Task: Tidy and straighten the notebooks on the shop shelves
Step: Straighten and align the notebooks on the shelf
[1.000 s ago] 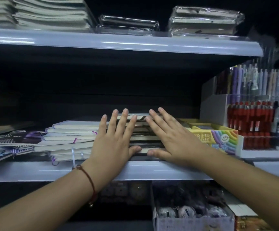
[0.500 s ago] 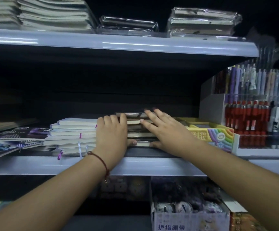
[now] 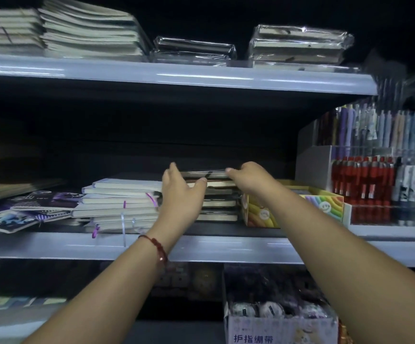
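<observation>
here both hands [image 3: 181,192] [image 3: 248,180] grip the top notebook [image 3: 205,174].

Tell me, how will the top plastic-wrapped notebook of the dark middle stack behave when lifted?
The shiny plastic-wrapped top notebook probably slips easily in the left hand and right hand. Its straight edge suggests stiffness. It looks thin, so likely light.

Dark-cover notebook stack [image 3: 217,203] lies flat on mid shelf [image 3: 226,249], top wrapped one skewed. White notebook stack [image 3: 119,202] just left, fanned unevenly w/ purple ribbons hanging. More notebook stacks [image 3: 77,33] on upper shelf, flat.
</observation>
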Demonstrator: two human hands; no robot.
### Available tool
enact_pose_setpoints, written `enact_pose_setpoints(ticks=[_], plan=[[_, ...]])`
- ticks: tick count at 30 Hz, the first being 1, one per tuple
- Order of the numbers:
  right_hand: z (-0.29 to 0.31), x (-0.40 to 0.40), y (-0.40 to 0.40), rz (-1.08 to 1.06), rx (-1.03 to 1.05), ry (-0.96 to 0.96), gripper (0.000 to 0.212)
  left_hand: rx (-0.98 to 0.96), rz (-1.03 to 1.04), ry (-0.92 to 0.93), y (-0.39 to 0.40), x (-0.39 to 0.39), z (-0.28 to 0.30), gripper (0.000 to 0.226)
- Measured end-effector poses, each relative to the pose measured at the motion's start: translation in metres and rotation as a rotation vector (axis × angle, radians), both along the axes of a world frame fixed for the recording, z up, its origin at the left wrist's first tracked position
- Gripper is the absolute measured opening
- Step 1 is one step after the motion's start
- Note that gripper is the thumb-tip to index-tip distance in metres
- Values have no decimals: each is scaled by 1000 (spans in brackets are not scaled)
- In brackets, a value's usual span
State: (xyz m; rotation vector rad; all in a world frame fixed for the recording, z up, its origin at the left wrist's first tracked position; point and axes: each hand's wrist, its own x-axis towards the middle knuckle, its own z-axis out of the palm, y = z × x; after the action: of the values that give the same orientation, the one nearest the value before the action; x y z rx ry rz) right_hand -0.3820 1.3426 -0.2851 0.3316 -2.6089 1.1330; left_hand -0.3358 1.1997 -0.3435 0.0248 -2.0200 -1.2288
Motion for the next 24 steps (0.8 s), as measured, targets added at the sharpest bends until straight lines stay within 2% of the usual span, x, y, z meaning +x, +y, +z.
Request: enact_pose_setpoints(ticks=[3,6,8,12,14,18,21,24], plan=[[6,2,-11,-50,57,-8,36,51,23,-133,-9,-13,11,81],[1,6,-25,-37,37,55,36,133,57,-211,-22,-21,21,66],[-3,5,-29,-44,14,43,33,187,66,-171,-29,-25,21,49],[3,-1,-28,-127,81,-25,24,138,66,-76,-33,-27,10,29],[7,-1,-29,-155,157,-65,20,100,47,-91,-32,-25,9,33],[13,-3,-26,-176,288,-115,25,-32,60,-95,-29,-16,7,61],[12,-1,-25,-115,279,-106,33,-31,71,-92,-30,-20,8,60],[9,9,-37,-85,218,-74,36,69,86,-140,-34,-27,14,50]])
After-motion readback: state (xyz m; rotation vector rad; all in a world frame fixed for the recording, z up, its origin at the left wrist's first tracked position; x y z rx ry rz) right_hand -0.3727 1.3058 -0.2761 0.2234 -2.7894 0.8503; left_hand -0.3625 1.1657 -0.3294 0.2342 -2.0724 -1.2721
